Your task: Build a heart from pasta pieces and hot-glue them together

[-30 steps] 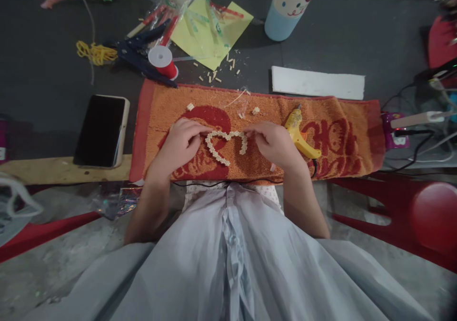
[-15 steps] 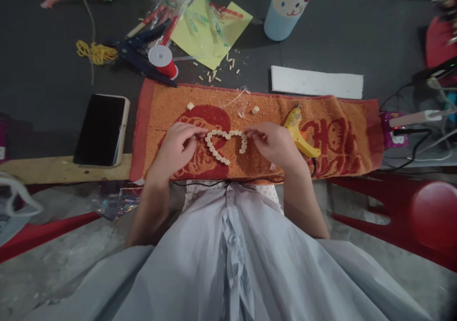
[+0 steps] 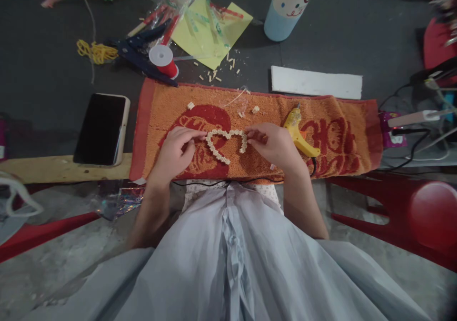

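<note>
Head view showed the left hand (image 3: 176,150) and right hand (image 3: 274,145) loosely curled beside a cream, knobbly, heart-shaped outline (image 3: 214,152) on an orange-red terry towel (image 3: 166,103). Whether either gripped it, I couldn't tell.

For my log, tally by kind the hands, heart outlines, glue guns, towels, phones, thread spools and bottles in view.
Hands: 2 (left hand, right hand)
Heart outline: 1
Glue gun: 1
Towel: 1
Phone: 1
Thread spool: 1
Bottle: 1
Total: 8
</note>
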`<act>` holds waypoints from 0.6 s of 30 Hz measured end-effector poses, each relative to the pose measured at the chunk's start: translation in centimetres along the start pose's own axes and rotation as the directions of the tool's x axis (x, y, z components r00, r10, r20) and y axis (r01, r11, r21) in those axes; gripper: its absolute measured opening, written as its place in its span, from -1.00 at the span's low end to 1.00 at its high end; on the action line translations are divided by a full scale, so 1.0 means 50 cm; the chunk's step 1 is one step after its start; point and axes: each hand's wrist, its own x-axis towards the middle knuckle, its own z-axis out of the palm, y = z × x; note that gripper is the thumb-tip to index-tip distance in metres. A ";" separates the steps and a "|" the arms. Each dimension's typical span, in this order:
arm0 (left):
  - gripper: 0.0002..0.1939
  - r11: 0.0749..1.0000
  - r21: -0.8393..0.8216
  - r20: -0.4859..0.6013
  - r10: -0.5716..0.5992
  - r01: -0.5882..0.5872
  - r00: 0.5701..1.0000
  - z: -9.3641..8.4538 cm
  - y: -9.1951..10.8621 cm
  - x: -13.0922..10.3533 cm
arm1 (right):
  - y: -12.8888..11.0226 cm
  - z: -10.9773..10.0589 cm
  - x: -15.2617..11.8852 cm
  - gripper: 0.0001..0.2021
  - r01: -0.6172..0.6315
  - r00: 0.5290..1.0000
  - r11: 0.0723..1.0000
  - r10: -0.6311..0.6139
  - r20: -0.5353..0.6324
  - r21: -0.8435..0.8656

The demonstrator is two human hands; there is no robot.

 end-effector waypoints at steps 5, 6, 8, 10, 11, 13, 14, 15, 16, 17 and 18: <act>-0.65 1.000 -0.004 -0.017 -0.001 0.001 1.000 0.003 0.000 -0.004 | -0.001 0.000 0.000 -0.71 0.000 1.000 1.000 0.000 0.002 -0.010; -0.66 1.000 -0.003 -0.016 -0.006 0.006 1.000 0.004 0.000 -0.005 | 0.000 0.000 0.000 -0.71 0.004 1.000 1.000 -0.004 0.001 -0.012; -0.66 1.000 -0.005 -0.016 -0.009 0.009 1.000 0.004 0.000 -0.006 | 0.001 0.001 0.001 -0.70 0.018 1.000 1.000 -0.018 -0.002 -0.013; -0.66 1.000 -0.010 -0.019 -0.005 0.005 1.000 0.005 -0.001 -0.007 | 0.003 0.002 0.000 -0.70 0.032 0.999 0.999 -0.032 -0.004 -0.006; -0.66 1.000 -0.012 -0.020 -0.003 0.003 1.000 0.005 -0.001 -0.007 | 0.004 0.002 0.000 -0.69 0.036 0.999 0.999 -0.036 -0.003 0.001; -0.65 1.000 -0.013 -0.022 -0.001 0.001 1.000 0.005 -0.002 -0.007 | 0.005 0.004 0.000 -0.67 0.041 0.999 0.999 -0.041 0.000 0.012; -0.65 1.000 -0.013 -0.024 0.002 -0.002 1.000 0.006 -0.002 -0.007 | 0.006 0.004 0.000 -0.67 0.042 0.999 0.999 -0.042 0.003 0.014; -0.65 1.000 -0.014 -0.026 0.006 -0.006 1.000 0.006 -0.003 -0.007 | 0.007 0.005 0.000 -0.66 0.043 0.999 0.999 -0.043 0.006 0.014; -0.65 1.000 -0.016 -0.028 0.010 -0.011 1.000 0.007 -0.003 -0.007 | 0.008 0.006 0.001 -0.66 0.045 0.999 0.999 -0.045 0.009 0.014; -0.65 1.000 -0.018 -0.029 0.013 -0.013 1.000 0.007 -0.003 -0.007 | 0.009 0.006 0.001 -0.66 0.048 0.999 0.999 -0.048 0.010 0.013; -0.65 1.000 -0.019 -0.029 0.013 -0.014 0.999 0.007 -0.004 -0.007 | 0.010 0.007 0.001 -0.65 0.052 0.999 0.999 -0.052 0.011 0.013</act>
